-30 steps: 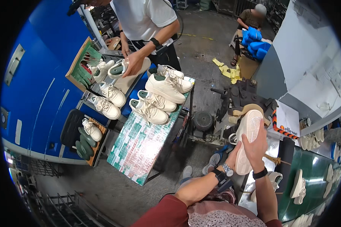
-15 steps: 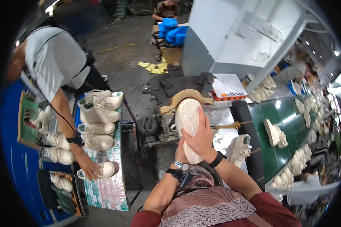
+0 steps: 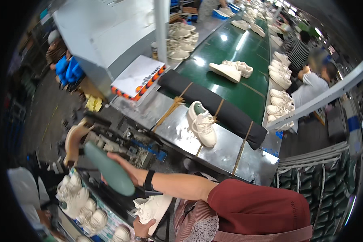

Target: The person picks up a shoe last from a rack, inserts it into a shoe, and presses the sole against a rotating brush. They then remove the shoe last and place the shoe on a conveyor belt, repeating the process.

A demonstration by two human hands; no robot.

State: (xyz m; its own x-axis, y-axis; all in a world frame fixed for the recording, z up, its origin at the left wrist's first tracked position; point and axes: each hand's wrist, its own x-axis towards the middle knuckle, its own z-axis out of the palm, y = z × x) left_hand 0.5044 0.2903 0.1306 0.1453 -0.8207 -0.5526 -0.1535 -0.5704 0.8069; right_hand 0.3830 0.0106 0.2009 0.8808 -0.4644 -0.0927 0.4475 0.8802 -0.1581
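My right hand (image 3: 124, 168) is closed around a green shoe last (image 3: 108, 169), held with its smooth long side toward me. Lower down, my left hand (image 3: 142, 228) grips a cream sneaker (image 3: 158, 206), its thumb lying across the shoe. The last and this sneaker are apart. Part of the left hand is cut off by the picture's lower edge. Ahead on the metal bench (image 3: 262, 163) stands another cream sneaker (image 3: 204, 126), green showing in its opening.
A machine with a curved tan pad (image 3: 73, 141) stands left of the last. Several cream shoes (image 3: 86, 207) sit at lower left beside a co-worker (image 3: 30, 193). Behind the bench, a black roll (image 3: 218, 105) borders the green conveyor (image 3: 197, 66). Racks of dark green lasts (image 3: 330, 197) stand right.
My view has swung right toward the bench and conveyor. Both hands were on one sneaker, sole up; now the right holds a green last and the left a sneaker.
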